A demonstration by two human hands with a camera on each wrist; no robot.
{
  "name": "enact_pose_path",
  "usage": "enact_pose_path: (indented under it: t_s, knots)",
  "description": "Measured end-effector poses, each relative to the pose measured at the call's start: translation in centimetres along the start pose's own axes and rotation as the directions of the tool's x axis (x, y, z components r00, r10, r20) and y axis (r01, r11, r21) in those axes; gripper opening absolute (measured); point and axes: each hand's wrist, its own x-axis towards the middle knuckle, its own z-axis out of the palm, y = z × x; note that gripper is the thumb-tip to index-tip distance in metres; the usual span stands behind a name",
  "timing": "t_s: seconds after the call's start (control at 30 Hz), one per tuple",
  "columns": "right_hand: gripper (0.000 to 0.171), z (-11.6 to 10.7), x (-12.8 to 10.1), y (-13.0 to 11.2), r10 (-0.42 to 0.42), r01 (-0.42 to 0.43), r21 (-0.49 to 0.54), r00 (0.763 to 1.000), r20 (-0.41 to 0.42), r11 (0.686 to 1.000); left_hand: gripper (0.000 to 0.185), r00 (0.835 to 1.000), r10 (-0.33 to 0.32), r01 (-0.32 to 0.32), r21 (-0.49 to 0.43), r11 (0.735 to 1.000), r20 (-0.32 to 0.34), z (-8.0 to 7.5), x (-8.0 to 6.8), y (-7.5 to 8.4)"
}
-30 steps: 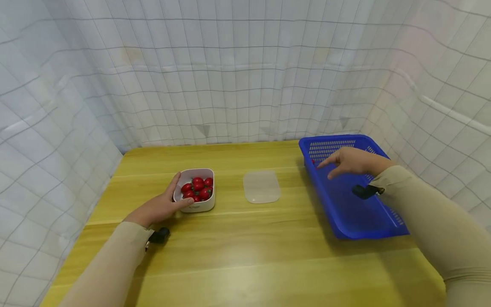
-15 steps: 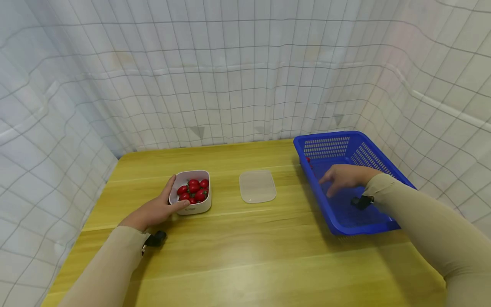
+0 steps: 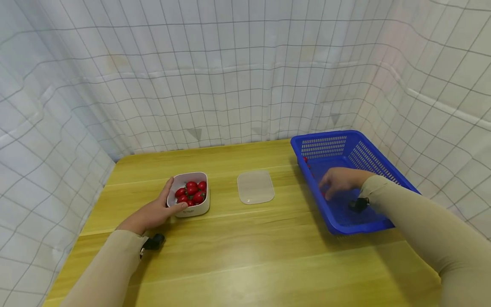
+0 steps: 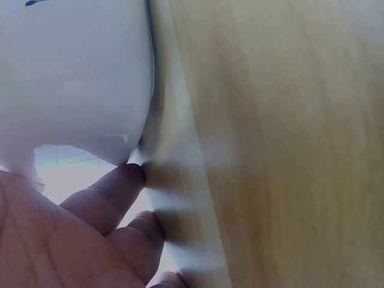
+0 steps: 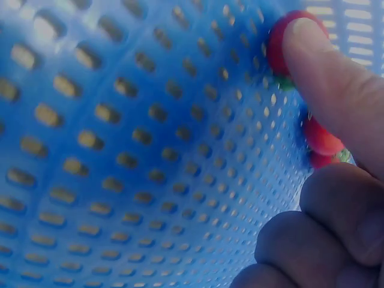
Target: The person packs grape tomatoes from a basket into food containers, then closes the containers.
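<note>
My left hand holds a white square container at its left side, thumb over the front rim and fingers along the outer wall. Several cherry tomatoes lie in it. In the left wrist view, fingertips touch the lower edge of the container's wall. My right hand reaches down inside the blue basket, near its left wall. The right wrist view shows its thumb on a cherry tomato, pinching it; the opposing fingertip is hidden. Other tomatoes lie behind the thumb.
A translucent square lid lies flat on the wooden table between container and basket. More tomatoes sit along the basket's left side. A white grid-patterned curtain surrounds the table's back and sides.
My right hand has come down from above the basket to its left inner side, and its fingers have closed on a tomato. My left hand stays on the container; the head view has shifted slightly.
</note>
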Motion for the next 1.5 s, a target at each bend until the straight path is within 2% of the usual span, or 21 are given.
enact_pose_path:
  t_s: [0.2, 0.43, 0.73, 1.03, 1.27, 1.5]
  knots:
    - [0.04, 0.1, 0.0, 0.7, -0.005, 0.005, -0.016, 1.0, -0.002, 1.0, 0.114, 1.0, -0.003, 0.003, -0.008, 1.0, -0.002, 0.0, 0.0, -0.1]
    - [0.041, 0.2, 0.1, 0.4, -0.022, 0.022, -0.034, 1.0, 0.003, 0.999, 0.115, 1.0, -0.007, 0.007, -0.008, 1.0, 0.001, 0.0, -0.2, 0.0]
    - [0.041, 0.3, 0.2, -0.1, 0.009, -0.009, -0.002, 1.0, 0.01, 1.0, 0.116, 1.0, -0.014, 0.014, -0.015, 1.0, 0.007, 0.0, -0.3, 0.1]
    - [0.037, 0.1, 0.1, 0.2, 0.005, -0.005, -0.035, 1.0, 0.007, 0.999, 0.115, 1.0, -0.01, 0.01, -0.009, 1.0, 0.007, 0.0, -0.4, 0.2]
    - [0.029, -1.2, -0.4, 0.0, 0.008, -0.008, 0.021, 1.0, -0.003, 1.0, 0.114, 1.0, -0.002, 0.003, -0.021, 1.0, 0.008, 0.0, -0.4, -0.1]
    - [0.026, -3.4, -1.2, 0.0, 0.038, -0.03, 0.099, 0.996, -0.078, 0.995, 0.113, 1.0, -0.007, 0.007, -0.026, 1.0, 0.011, 0.0, -0.1, -0.4]
